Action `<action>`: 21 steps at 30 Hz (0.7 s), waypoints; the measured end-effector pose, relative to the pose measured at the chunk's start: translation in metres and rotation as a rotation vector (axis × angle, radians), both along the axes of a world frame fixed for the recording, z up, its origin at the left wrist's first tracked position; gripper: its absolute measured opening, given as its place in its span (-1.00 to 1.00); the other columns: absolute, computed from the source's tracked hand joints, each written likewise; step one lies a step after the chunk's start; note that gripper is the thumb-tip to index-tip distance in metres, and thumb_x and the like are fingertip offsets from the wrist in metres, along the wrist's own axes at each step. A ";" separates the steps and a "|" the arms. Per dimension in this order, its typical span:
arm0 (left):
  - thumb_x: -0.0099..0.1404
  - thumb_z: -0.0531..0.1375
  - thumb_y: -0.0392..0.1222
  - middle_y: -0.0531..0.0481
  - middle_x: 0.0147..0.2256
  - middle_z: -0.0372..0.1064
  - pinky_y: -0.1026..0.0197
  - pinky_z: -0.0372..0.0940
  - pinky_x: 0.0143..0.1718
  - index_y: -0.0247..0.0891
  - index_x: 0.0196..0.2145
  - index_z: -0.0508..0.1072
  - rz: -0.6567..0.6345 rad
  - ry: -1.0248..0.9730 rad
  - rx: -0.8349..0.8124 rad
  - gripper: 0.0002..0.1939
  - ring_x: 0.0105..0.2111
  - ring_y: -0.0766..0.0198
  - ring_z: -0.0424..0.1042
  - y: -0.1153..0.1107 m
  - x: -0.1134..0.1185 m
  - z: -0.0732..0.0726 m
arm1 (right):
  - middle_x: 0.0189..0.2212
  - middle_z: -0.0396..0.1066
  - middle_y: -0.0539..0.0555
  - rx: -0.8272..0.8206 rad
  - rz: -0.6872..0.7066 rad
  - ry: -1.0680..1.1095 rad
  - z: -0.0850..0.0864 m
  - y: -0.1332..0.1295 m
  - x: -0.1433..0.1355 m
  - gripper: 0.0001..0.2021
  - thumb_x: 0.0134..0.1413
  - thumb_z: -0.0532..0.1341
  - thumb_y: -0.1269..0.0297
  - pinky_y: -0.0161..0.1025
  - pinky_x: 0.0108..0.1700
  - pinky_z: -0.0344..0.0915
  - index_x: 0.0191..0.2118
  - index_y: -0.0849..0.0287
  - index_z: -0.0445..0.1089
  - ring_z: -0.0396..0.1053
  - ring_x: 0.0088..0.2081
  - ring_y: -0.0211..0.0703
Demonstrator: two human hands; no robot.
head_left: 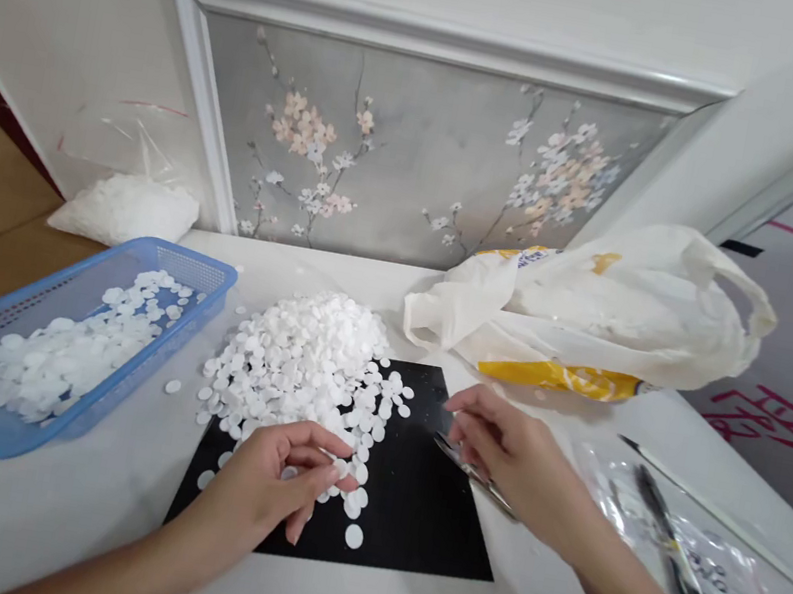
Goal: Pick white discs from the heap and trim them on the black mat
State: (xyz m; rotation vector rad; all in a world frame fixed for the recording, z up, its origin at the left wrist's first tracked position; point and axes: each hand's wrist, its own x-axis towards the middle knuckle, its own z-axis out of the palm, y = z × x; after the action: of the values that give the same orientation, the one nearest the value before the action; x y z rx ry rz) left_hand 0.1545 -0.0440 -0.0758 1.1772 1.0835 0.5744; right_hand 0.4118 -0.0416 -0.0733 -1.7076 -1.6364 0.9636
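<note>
A large heap of small round white discs (311,354) spills over a black mat (415,503) on the white table. At the heap's front edge, my left hand (279,480) pinches a white disc (341,468) between thumb and fingers. Loose discs lie just beyond and to the right of that hand. Over the mat's right edge, my right hand (503,457) has its fingers closed round a slim metal tool that looks like tweezers (479,480). The tool points up and left, and the fingers partly cover it.
On the left stands a blue basket (117,372) with more discs in it. Behind it sits a clear bag (130,207) of white pieces. A white and yellow plastic bag (605,322) lies at the back right. Pens (679,557) rest on clear packets at right.
</note>
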 end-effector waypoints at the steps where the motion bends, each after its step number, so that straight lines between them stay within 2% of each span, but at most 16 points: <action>1: 0.19 0.23 -0.02 0.00 -0.41 0.48 0.33 0.14 -0.57 -0.27 -0.28 0.44 -0.008 -0.002 0.007 -0.74 -0.67 0.44 0.28 0.000 0.000 0.000 | -0.45 0.37 0.01 -0.013 0.048 0.065 -0.001 -0.003 -0.009 -0.84 0.16 -0.05 0.27 -0.30 -0.50 0.22 -0.26 0.10 0.25 0.33 -0.48 -0.20; 3: 0.21 0.21 -0.04 -0.03 -0.37 0.50 0.34 0.11 -0.59 -0.29 -0.34 0.42 -0.031 -0.010 0.034 -0.77 -0.73 0.52 0.17 0.000 0.000 -0.001 | -0.42 0.36 0.01 -0.016 0.124 0.110 -0.004 -0.009 -0.025 -0.81 0.20 -0.09 0.31 -0.29 -0.44 0.25 -0.26 0.10 0.25 0.31 -0.45 -0.22; 5: 0.23 0.19 -0.07 -0.03 -0.36 0.51 0.35 0.09 -0.60 -0.29 -0.36 0.40 -0.052 -0.016 0.052 -0.79 -0.73 0.54 0.15 0.000 0.000 0.001 | -0.45 0.34 -0.02 0.002 0.172 0.071 -0.006 -0.014 -0.040 -0.79 0.23 -0.09 0.34 -0.29 -0.40 0.23 -0.27 0.09 0.27 0.29 -0.45 -0.22; 7: 0.25 0.17 -0.10 -0.03 -0.34 0.51 0.36 0.08 -0.60 -0.29 -0.36 0.40 -0.066 -0.017 0.066 -0.82 -0.71 0.54 0.16 0.000 0.001 0.003 | -0.48 0.32 -0.04 0.036 0.203 0.025 -0.008 -0.017 -0.051 -0.82 0.24 -0.04 0.35 -0.29 -0.37 0.21 -0.29 0.09 0.30 0.28 -0.44 -0.22; 10: 0.27 0.15 -0.13 -0.02 -0.31 0.49 0.37 0.08 -0.60 -0.28 -0.34 0.41 -0.079 -0.035 0.077 -0.84 -0.69 0.55 0.14 0.000 0.001 0.006 | -0.41 0.33 -0.02 0.109 0.277 -0.015 -0.012 -0.018 -0.062 -0.88 0.18 0.09 0.39 -0.30 -0.33 0.21 -0.30 0.08 0.35 0.31 -0.38 -0.20; 13: 0.27 0.13 -0.14 0.00 -0.35 0.49 0.38 0.07 -0.60 -0.27 -0.33 0.40 -0.083 -0.048 0.061 -0.86 -0.69 0.54 0.10 -0.001 0.000 0.005 | -0.35 0.32 0.00 0.146 0.334 -0.029 -0.017 -0.016 -0.065 -0.84 0.14 0.13 0.47 -0.31 -0.29 0.21 -0.28 0.07 0.41 0.33 -0.35 -0.22; 18: 0.27 0.14 -0.17 0.01 -0.35 0.47 0.37 0.03 -0.60 -0.27 -0.35 0.42 -0.092 -0.030 0.090 -0.87 -0.69 0.54 0.13 -0.001 -0.002 0.000 | -0.38 0.30 -0.03 0.151 0.303 -0.008 -0.020 -0.014 -0.063 -0.84 0.05 0.19 0.54 -0.35 -0.32 0.19 -0.41 0.13 0.38 0.32 -0.38 -0.28; 21: 0.27 0.12 -0.19 0.01 -0.33 0.45 0.36 0.03 -0.60 -0.27 -0.35 0.43 -0.098 -0.021 0.097 -0.87 -0.69 0.54 0.14 0.000 -0.002 -0.001 | -0.41 0.32 -0.05 0.130 0.285 0.012 -0.017 -0.015 -0.061 -0.86 0.06 0.20 0.51 -0.35 -0.35 0.17 -0.42 0.12 0.41 0.32 -0.39 -0.28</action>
State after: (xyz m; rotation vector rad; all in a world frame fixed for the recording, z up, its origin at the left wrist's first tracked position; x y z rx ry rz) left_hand 0.1523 -0.0445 -0.0772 1.2987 0.9836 0.5666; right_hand 0.3510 -0.0563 -0.0900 -1.4057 -1.9256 0.9703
